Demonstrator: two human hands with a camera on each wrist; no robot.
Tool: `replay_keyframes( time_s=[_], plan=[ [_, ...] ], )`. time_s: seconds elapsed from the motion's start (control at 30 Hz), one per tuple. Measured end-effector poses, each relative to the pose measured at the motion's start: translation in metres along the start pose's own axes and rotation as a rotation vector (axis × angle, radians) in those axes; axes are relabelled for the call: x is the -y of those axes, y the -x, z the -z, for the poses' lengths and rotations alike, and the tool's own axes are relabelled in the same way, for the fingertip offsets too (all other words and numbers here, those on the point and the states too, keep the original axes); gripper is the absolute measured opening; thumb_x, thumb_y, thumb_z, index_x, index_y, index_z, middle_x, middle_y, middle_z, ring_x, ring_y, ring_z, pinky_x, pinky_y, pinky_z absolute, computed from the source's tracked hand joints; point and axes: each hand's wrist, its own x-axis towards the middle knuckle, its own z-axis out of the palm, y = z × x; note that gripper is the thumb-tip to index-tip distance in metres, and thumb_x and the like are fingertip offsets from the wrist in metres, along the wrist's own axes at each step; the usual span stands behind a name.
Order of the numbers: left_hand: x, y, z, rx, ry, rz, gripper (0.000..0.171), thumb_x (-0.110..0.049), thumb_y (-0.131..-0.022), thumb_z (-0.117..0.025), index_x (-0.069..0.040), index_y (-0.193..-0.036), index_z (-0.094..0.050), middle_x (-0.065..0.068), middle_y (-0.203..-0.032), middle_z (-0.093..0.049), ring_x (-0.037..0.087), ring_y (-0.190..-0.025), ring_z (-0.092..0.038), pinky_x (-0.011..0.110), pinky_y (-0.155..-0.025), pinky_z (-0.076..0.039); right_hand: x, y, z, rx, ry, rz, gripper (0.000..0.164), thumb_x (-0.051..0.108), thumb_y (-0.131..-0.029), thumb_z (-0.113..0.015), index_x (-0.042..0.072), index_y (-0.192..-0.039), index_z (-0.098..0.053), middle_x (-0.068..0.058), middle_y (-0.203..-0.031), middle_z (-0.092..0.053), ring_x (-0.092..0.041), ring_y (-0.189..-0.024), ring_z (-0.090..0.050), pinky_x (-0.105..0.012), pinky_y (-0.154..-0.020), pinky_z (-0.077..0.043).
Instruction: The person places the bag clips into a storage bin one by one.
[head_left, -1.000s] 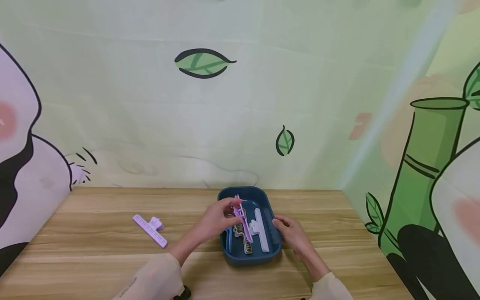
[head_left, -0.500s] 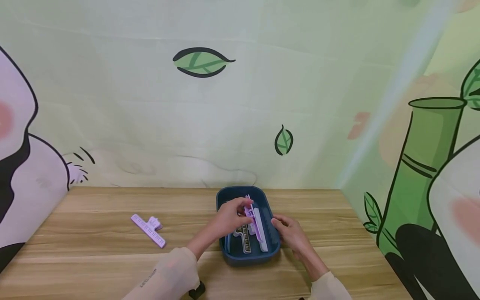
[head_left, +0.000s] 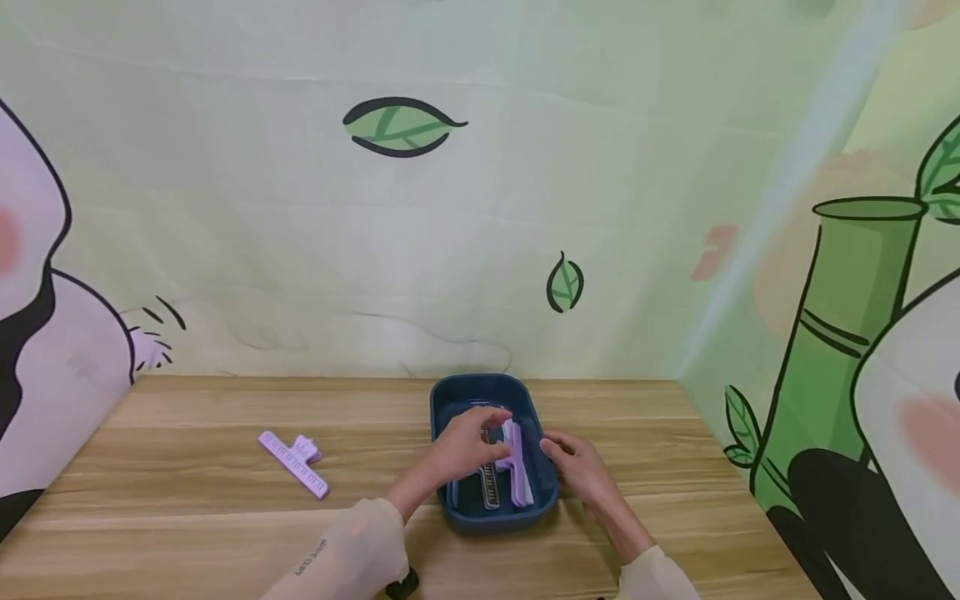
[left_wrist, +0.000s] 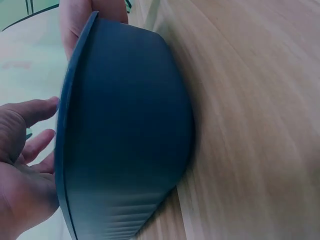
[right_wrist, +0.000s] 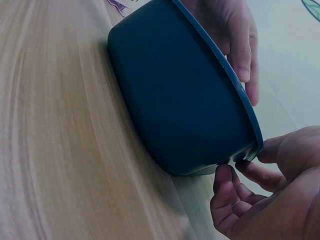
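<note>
A dark blue plastic bin (head_left: 498,525) stands on the wooden table with several ruler clips inside. A purple ruler clip (head_left: 517,475) lies at the right side of the bin, overlapping a white one. To its left is a dark-patterned ruler clip (head_left: 490,487), partly covered by the left hand. My left hand (head_left: 467,446) is over the bin, thumb and fingers spread apart beside the purple clip and holding nothing. With thumb at the rim and fingers curled against the outer wall, my right hand (right_wrist: 272,185) grips the bin. Another light purple ruler clip (head_left: 294,464) lies on the table to the left.
The wooden table (head_left: 187,533) reaches back to a green fabric backdrop (head_left: 480,208) printed with leaves, bamboo and pandas. The bin sits near the table's back edge.
My left hand has moved the purple clip rightward and down into the bin, laid it over the white clip and let go. The right hand has stayed on the bin.
</note>
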Motion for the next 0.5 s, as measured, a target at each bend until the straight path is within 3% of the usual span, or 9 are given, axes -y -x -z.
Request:
replay_keyframes(
  time_s=[0.27, 0.5],
  plan=[
    [0.0025, 0.0049, 0.0024, -0.038, 0.002, -0.020, 0.041, -0.012, -0.097, -0.073, 0.002, -0.134, -0.063, 0.020, -0.129, -0.067, 0.031, -0.113, -0.066, 0.045, -0.099, -0.055, 0.0005, 0.0012, -0.0018, -0.009, -0.004, 0.007, 0.035, 0.014, -0.106, -0.059, -0.007, -0.133, -0.063, -0.019, -0.110, -0.070, -0.025, -0.084, -0.068, -0.034, -0.068, -0.058],
    [0.0050, 0.0102, 0.0066, -0.103, 0.013, -0.038, 0.037, -0.012, -0.097, -0.073, -0.002, -0.133, -0.066, 0.015, -0.125, -0.070, 0.024, -0.103, -0.067, 0.038, -0.090, -0.059, 0.0004, 0.0020, -0.0021, -0.005, -0.011, 0.000, 0.034, 0.013, -0.105, -0.060, -0.007, -0.133, -0.063, -0.019, -0.109, -0.070, -0.024, -0.082, -0.069, -0.030, -0.066, -0.058]
  ],
)
